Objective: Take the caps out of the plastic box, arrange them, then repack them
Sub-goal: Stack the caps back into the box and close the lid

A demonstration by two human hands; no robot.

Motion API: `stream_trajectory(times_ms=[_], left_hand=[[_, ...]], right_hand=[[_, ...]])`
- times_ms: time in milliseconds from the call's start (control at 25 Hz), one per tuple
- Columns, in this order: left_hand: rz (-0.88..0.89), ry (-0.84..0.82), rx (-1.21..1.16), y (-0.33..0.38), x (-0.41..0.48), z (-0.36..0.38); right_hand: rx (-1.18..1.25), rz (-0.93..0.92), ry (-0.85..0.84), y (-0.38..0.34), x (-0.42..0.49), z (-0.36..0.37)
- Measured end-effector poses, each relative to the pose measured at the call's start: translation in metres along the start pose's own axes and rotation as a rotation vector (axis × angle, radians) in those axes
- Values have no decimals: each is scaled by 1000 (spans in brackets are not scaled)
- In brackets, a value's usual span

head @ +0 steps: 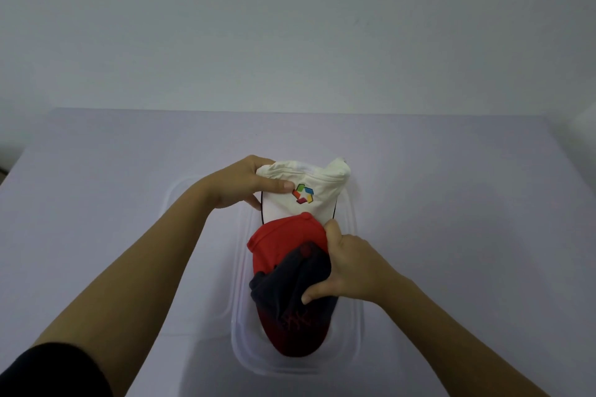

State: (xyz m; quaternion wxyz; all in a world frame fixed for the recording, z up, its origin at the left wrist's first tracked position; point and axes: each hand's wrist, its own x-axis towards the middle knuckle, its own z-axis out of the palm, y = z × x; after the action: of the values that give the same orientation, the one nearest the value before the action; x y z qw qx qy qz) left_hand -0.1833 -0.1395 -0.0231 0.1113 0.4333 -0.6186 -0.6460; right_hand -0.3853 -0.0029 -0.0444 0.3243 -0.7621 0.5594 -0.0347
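Three caps, nested in a row at the centre of the frame, lying in and over a clear plastic box (351, 348).

White cap (303, 200): uppermost in the frame, crown bunched, a multicoloured emblem on the front, dark piping along the brim edge. Its lower part is overlapped by the red cap.

Red cap (277, 242): middle of the row, button at the top, crown partly tucked under the white cap's brim and partly covered by the dark one.

Dark navy cap (290, 296): lowest in the frame, crown crumpled, red stitching on the front, brim shading to red at the bottom edge.

Plastic box: transparent, rounded corners, lower centre of the frame on a pale lilac worktop (96, 190). A second clear rim shows just left of and behind it; whether this is a lid cannot be told.

Left hand (248, 184): closed on the white cap's left side, thumb pressed on the front just beside the emblem.

Right hand (348, 267): closed on the navy cap's crown, thumb against the dark fabric, fingertips touching the red cap's right edge.

A black sleeve (48, 374) shows at the lower left corner. A plain grey wall fills the upper half.
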Motion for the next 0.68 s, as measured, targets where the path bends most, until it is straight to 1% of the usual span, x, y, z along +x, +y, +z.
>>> stream_trajectory(times_ms=[80, 200, 280, 360, 440, 480, 520, 560, 600, 640, 680], left_hand=[[-42, 4, -41, -4, 6, 0], [-46, 40, -42, -14, 19, 7], [-77, -1, 18, -21, 25, 13], [-114, -56, 115, -30, 28, 19], [-141, -57, 120, -36, 28, 23], [-156, -38, 82, -38, 28, 23], [-170, -25, 37, -39, 29, 23], [-176, -22, 5, -41, 29, 22], [-180, -24, -2, -41, 29, 21], [-185, -27, 5, -42, 30, 21], [-192, -33, 4, -42, 31, 21]], right_hand=[[21, 12, -1, 1, 1, 0], [52, 26, -7, 7, 2, 0], [23, -4, -4, 8, 3, 0], [23, -23, -35, 8, 3, -2], [165, 5, -63, 17, 5, -5], [271, -6, 7, 23, 6, -7], [336, -19, 162, 32, 9, -9], [323, -19, 341, 43, 14, -10], [222, 5, 462, 55, 21, -12], [77, 36, 473, 63, 29, -15], [-67, 74, 384, 69, 37, -17]])
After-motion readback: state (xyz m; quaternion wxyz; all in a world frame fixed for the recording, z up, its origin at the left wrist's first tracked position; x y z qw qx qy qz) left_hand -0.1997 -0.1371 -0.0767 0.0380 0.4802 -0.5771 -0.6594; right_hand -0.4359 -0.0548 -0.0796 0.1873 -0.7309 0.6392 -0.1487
